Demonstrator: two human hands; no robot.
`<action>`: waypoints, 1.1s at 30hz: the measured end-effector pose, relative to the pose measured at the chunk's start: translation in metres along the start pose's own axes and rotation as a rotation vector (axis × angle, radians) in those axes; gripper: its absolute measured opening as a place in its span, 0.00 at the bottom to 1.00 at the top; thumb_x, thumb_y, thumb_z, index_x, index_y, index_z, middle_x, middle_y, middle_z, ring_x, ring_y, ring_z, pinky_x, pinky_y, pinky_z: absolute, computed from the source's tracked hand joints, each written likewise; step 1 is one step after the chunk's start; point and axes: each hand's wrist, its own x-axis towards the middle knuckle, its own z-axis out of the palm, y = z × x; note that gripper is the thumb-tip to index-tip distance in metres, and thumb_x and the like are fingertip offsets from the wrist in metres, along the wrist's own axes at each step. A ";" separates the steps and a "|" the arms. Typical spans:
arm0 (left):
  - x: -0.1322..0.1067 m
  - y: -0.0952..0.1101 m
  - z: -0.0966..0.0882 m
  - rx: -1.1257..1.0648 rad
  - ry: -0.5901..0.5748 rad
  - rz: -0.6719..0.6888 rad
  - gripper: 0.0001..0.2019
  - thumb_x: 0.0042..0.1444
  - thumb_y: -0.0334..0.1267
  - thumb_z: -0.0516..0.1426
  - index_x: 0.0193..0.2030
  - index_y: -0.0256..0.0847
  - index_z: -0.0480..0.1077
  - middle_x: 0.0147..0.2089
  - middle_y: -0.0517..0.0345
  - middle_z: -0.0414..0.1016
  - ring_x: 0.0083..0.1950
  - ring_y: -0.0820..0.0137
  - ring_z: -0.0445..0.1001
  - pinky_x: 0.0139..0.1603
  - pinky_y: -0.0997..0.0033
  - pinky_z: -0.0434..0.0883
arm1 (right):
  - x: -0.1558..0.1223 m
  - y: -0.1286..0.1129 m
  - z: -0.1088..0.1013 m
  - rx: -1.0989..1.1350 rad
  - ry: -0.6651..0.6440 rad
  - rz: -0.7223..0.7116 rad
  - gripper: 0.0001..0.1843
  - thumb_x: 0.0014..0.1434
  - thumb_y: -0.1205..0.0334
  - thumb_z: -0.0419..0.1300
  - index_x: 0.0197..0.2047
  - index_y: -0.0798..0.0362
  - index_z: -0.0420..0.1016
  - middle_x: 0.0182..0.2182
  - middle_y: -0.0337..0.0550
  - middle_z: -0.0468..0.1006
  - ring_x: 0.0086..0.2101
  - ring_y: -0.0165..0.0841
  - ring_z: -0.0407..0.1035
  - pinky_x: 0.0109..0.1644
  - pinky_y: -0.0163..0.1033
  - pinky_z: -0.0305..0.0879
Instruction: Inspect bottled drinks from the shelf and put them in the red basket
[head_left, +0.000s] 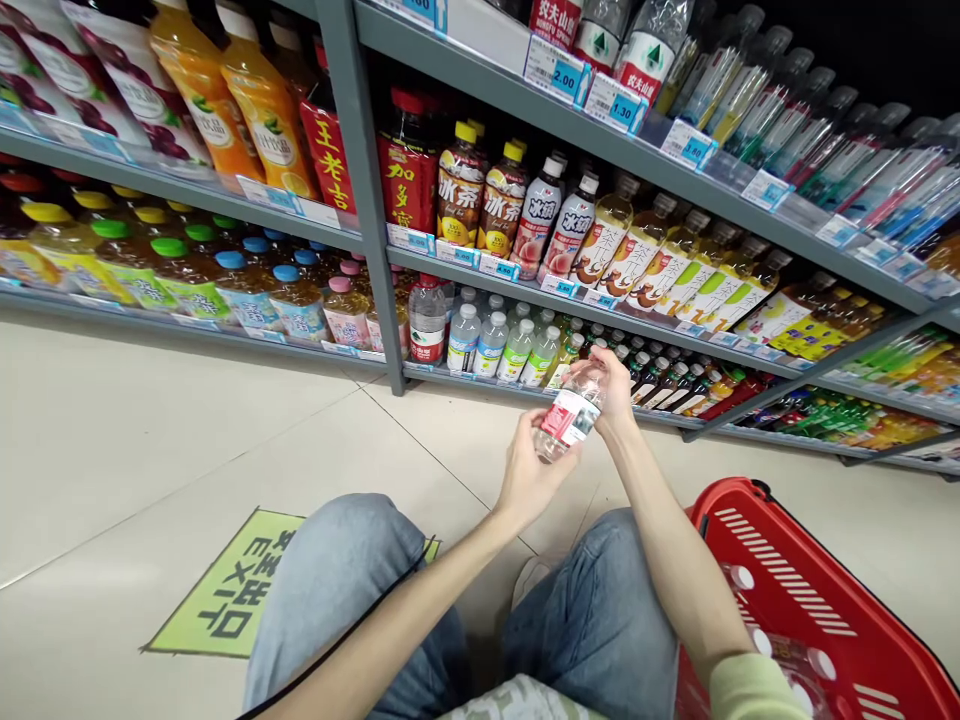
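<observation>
A clear plastic water bottle (570, 415) with a red and white label is held tilted between my two hands, in front of the lowest shelf. My left hand (531, 465) grips its lower end, fingers closed around the base. Around the upper end, by the neck, my right hand (611, 385) is closed; the cap is hidden by the fingers. Just behind the hands, small bottles with white caps (516, 350) stand in rows on the bottom shelf. A larger water bottle (427, 322) with a red label stands at that shelf's left end.
A red shopping basket (840, 620) with several white-capped bottles inside stands on the floor by my right knee. Grey shelving (367, 180) full of drinks runs across the front. A green floor sticker (225, 590) lies at left, partly under my knee.
</observation>
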 end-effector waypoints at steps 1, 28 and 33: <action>0.001 0.000 -0.002 0.069 0.043 0.067 0.32 0.46 0.41 0.68 0.58 0.42 0.63 0.54 0.48 0.73 0.43 0.65 0.75 0.36 0.72 0.70 | 0.001 0.001 0.000 0.021 0.070 -0.018 0.14 0.46 0.54 0.66 0.28 0.49 0.64 0.21 0.37 0.79 0.21 0.36 0.75 0.24 0.39 0.71; -0.012 -0.007 0.005 0.103 -0.282 -0.122 0.19 0.42 0.35 0.68 0.40 0.40 0.67 0.33 0.61 0.74 0.31 0.71 0.69 0.32 0.72 0.65 | -0.011 -0.008 -0.002 -0.160 -0.460 0.038 0.19 0.55 0.45 0.64 0.27 0.49 0.64 0.15 0.36 0.72 0.19 0.35 0.70 0.25 0.38 0.67; -0.010 -0.011 0.005 0.059 -0.277 -0.150 0.20 0.42 0.35 0.68 0.42 0.39 0.69 0.33 0.61 0.72 0.31 0.71 0.68 0.33 0.72 0.65 | -0.007 -0.004 0.001 -0.189 -0.400 0.083 0.19 0.53 0.46 0.66 0.26 0.50 0.65 0.15 0.37 0.72 0.19 0.36 0.71 0.23 0.37 0.67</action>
